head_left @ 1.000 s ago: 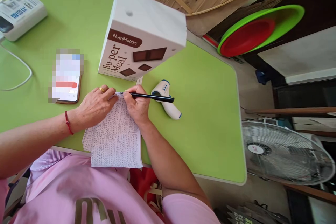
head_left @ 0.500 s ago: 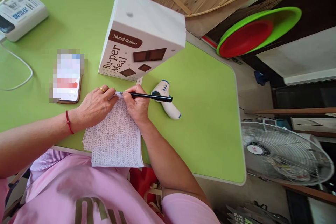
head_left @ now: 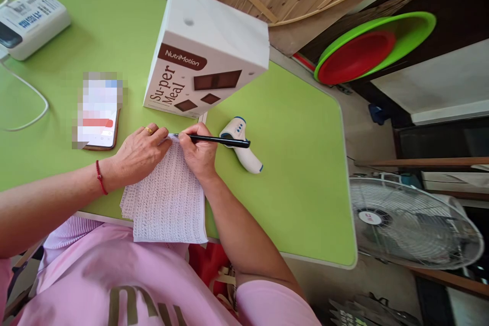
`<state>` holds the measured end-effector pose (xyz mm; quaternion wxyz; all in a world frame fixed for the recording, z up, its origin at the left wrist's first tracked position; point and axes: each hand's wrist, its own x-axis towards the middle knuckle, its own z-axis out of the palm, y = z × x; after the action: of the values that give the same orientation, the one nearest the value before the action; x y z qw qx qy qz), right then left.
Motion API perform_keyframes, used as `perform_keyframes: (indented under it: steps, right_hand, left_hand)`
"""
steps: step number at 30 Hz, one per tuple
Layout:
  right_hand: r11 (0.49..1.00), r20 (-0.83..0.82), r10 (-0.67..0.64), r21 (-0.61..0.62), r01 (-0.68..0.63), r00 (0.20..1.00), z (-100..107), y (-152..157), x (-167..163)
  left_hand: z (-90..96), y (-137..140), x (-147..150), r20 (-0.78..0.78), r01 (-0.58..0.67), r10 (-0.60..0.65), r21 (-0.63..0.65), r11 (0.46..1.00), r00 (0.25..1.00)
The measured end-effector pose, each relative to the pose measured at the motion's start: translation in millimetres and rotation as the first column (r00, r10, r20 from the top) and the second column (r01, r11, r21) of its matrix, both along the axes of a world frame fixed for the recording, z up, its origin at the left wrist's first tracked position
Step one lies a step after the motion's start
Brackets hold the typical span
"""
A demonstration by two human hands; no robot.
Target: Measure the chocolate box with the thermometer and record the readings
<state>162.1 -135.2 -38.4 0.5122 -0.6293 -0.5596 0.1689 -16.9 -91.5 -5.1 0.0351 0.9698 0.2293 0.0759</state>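
My right grip (head_left: 199,155) is clamping the pen (head_left: 217,140); my left grip (head_left: 138,155) is pressing, fingers loosely curled, on the paper (head_left: 170,204) lying on the green desk (head_left: 298,163).

Box (head_left: 206,46) blocks fwd of hands; thermometer (head_left: 242,145) just right; phone (head_left: 98,114) left; table (head_left: 301,163) open far right.

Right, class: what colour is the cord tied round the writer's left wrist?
Red: a thin red cord bracelet behind the left hand, clearest in the head view.

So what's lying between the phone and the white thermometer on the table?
In the head view, both hands sit there: the left hand pressing the written paper, the right hand holding the black pen, between phone and thermometer.
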Motion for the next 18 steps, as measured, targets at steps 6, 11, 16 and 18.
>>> perform_keyframes:
  steps: [6,11,16,18]
  right_hand:
    - [1.000,-0.030,0.028,0.016,-0.027,0.999,0.0,0.2,-0.3]
    - [1.000,-0.017,0.012,0.013,-0.012,1.000,0.0,0.0,-0.1]
    - [0.999,-0.027,0.015,0.038,-0.014,1.000,-1.9,-0.5,1.0]
    - [0.998,-0.038,0.023,0.064,-0.020,0.999,-2.8,-0.5,1.3]
  left_hand:
    - [-0.4,-0.5,0.8,-0.005,0.004,-0.004,-0.009,1.000,1.000]
    - [0.1,-0.3,-0.2,0.020,0.006,-0.006,-0.023,1.000,1.000]
    - [0.9,0.3,-0.8,-0.002,0.010,-0.010,0.006,1.000,1.000]
    - [0.8,0.3,-1.0,-0.004,0.008,-0.008,0.016,1.000,1.000]
